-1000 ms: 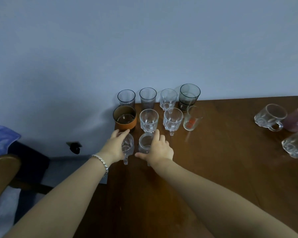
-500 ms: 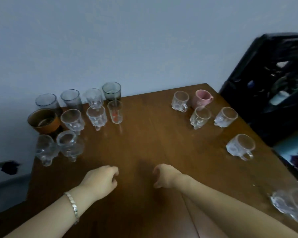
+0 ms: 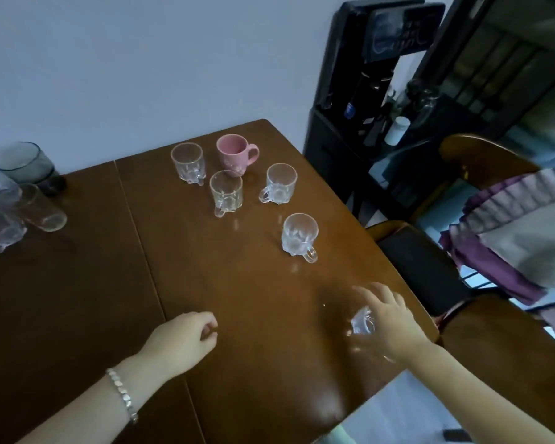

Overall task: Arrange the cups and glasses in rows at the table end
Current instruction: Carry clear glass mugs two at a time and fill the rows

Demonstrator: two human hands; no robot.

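Observation:
Four clear glass mugs stand loose on the brown table (image 3: pixel 237 283): one at the back (image 3: pixel 188 163), one in the middle (image 3: pixel 226 192), one to its right (image 3: pixel 281 184) and one nearer me (image 3: pixel 300 235). A pink mug (image 3: pixel 234 153) sits behind them. My right hand (image 3: pixel 388 318) reaches over a fifth clear mug (image 3: pixel 361 322) by the table's right edge, fingers spread around it; contact is blurred. My left hand (image 3: pixel 186 338) hovers loosely curled and holds nothing. At the far left stand the arranged glasses, among them a dark tumbler (image 3: pixel 26 165) and a small glass (image 3: pixel 42 208).
The table's right edge runs diagonally just past my right hand. Beyond it are a black dispenser stand (image 3: pixel 366 91), a wooden chair (image 3: pixel 484 155) draped with purple and grey cloth (image 3: pixel 510 219), and a second chair (image 3: pixel 494 347) close by.
My view has swung right, away from the rows. Both hands left the two mugs they set down; my right hand has reached out to the mug at the right edge.

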